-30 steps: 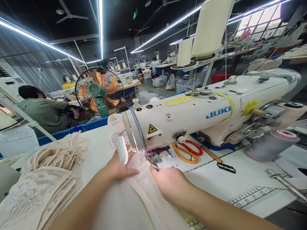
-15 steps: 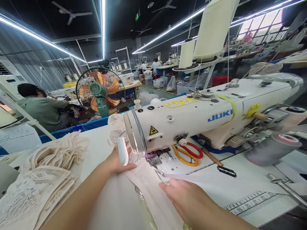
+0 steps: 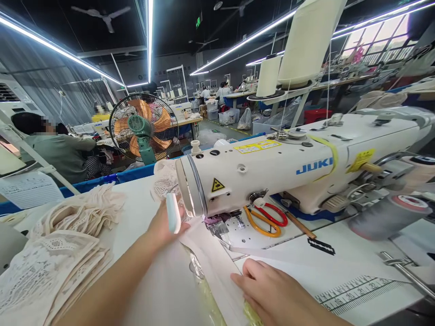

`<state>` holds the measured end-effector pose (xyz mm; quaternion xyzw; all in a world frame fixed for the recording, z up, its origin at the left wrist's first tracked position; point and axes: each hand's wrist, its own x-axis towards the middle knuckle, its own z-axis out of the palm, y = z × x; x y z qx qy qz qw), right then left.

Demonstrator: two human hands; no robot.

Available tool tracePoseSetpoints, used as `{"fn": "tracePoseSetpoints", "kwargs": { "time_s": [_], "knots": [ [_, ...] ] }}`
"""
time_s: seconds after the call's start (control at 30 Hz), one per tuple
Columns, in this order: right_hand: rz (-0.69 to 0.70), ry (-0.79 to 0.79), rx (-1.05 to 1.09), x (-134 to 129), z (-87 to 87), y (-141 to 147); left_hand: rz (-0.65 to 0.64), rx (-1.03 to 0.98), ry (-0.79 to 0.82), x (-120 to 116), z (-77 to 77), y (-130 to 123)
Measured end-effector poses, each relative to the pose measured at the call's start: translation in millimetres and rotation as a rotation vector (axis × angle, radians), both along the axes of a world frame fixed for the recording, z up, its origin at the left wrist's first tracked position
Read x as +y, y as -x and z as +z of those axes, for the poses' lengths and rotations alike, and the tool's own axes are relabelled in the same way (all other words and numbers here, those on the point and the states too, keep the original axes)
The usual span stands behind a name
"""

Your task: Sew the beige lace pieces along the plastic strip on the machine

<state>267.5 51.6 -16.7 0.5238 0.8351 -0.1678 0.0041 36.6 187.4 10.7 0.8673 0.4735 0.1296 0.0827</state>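
Note:
A cream fabric piece (image 3: pixel 210 253) with a lace part (image 3: pixel 165 179) runs under the head of a white sewing machine (image 3: pixel 244 172). My left hand (image 3: pixel 161 228) lies on it left of the needle area, thumb stretched out; a pale plate (image 3: pixel 173 213) on the machine hides some fingers. Nearer me, my right hand (image 3: pixel 268 287) is closed, pinching the fabric's right edge between thumb and forefinger. Beneath the fabric shows a shiny, yellowish clear strip (image 3: pixel 207 294). The needle itself is hidden.
Stacked lace pieces (image 3: pixel 57 258) lie at left. Right of the needle plate are orange-and-red-handled scissors (image 3: pixel 263 222), a razor blade (image 3: pixel 321 246) and a thread cone (image 3: pixel 387 217). Beyond the table are a fan (image 3: pixel 144 129) and a seated person (image 3: pixel 61 149).
My right hand has shifted slightly right and toward me along the fabric edge. My left thumb has drawn back toward its fingers. More of the yellowish strip shows.

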Motion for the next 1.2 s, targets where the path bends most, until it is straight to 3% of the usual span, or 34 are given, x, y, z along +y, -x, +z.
{"fn": "tracePoseSetpoints", "kwargs": {
  "time_s": [0.07,0.13,0.2,0.33,0.53,0.73,1.0,1.2],
  "knots": [
    [0.015,-0.031,0.012,-4.1,-0.7,-4.2,-0.072,0.019,-0.014,-30.0,-5.5,-11.4],
    [0.056,-0.048,0.029,-7.9,-2.7,-9.1,-0.328,0.084,-0.07,-62.4,-12.5,-24.2],
    [0.09,-0.051,0.037,-10.4,-5.9,-13.1,-0.482,0.188,-0.096,-89.1,-19.5,-35.9],
    [0.131,-0.098,0.024,-10.5,-13.5,-14.0,-0.512,0.375,-0.098,-111.1,-27.3,-45.3],
    [0.162,-0.145,-0.032,-4.1,-10.3,-4.1,-0.511,0.419,-0.112,-101.7,-23.9,-31.3],
    [0.139,-0.077,-0.073,5.7,-2.0,3.3,-0.546,0.377,-0.207,-86.0,-25.7,-20.5],
    [0.147,-0.143,-0.072,18.6,-6.6,4.9,-0.577,0.303,-0.363,-63.6,-29.9,-8.2],
    [0.119,-0.087,-0.129,32.6,3.7,12.9,-0.583,0.321,-0.444,-49.6,-33.2,0.4]
  ]
}}
